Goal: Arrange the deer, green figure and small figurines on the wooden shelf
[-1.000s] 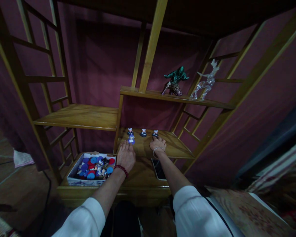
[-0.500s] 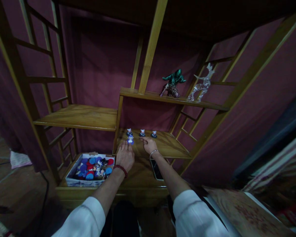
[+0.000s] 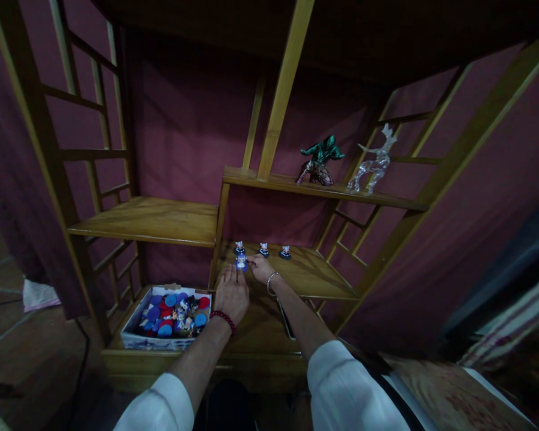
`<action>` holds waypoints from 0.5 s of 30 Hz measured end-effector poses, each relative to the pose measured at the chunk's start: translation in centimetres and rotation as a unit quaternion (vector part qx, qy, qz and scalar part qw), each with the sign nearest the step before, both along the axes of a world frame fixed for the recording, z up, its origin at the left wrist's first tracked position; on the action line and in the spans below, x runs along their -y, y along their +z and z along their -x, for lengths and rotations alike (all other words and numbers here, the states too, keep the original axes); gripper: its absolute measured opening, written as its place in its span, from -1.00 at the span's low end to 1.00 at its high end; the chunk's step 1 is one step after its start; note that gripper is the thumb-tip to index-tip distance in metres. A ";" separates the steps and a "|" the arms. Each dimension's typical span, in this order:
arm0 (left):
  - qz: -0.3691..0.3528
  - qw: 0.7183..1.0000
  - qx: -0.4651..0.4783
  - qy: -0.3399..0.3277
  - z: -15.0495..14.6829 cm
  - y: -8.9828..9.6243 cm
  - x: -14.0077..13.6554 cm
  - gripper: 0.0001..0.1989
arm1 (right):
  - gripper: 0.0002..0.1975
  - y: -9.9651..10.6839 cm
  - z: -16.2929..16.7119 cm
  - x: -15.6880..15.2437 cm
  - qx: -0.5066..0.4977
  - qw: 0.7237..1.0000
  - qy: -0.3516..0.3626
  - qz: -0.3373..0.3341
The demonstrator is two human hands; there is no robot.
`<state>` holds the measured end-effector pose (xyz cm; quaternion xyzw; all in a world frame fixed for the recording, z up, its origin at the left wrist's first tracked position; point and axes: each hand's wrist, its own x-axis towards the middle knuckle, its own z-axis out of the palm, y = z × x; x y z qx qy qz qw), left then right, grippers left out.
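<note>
A small purple-and-white figurine (image 3: pixel 241 261) stands on the low right shelf (image 3: pixel 314 278). My left hand (image 3: pixel 232 293) lies palm down at the shelf's front edge, fingers stretched out and their tips just in front of the figurine. From the other side, my right hand (image 3: pixel 261 269) reaches in with a finger extended to the figurine's right side; it seems to touch it, without a visible grip. Behind stand three dark-based figurines: a left one (image 3: pixel 239 247), a middle one (image 3: pixel 263 249) and a right one (image 3: pixel 285 252).
A box (image 3: pixel 161 342) of red, blue and purple figurines sits at lower left. Partly behind my right forearm is a phone (image 3: pixel 287 323). On the shelf above stand a green crouching statue (image 3: pixel 321 160) and a clear deer (image 3: pixel 374 164). A wooden upright (image 3: pixel 220 221) borders the compartment's left.
My right hand has moved left, from beside the middle figurine to the purple one's right side. My left hand stays close in front of it. The camera view has shifted slightly.
</note>
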<state>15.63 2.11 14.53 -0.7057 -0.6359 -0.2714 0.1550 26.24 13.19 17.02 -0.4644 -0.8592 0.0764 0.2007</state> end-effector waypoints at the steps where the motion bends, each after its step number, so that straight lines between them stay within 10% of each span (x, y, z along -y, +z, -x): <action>1: 0.002 1.000 0.000 0.001 0.0 0.0 0.0 -0.56 | -0.62 0.0 0.1 -0.1 0.001 1.000 0.005 0.001; 15: 0.001 1.000 -0.006 0.007 0.1 -0.3 -0.2 -0.55 | -0.62 -0.9 0.3 -1.0 -0.026 0.999 0.032 -0.019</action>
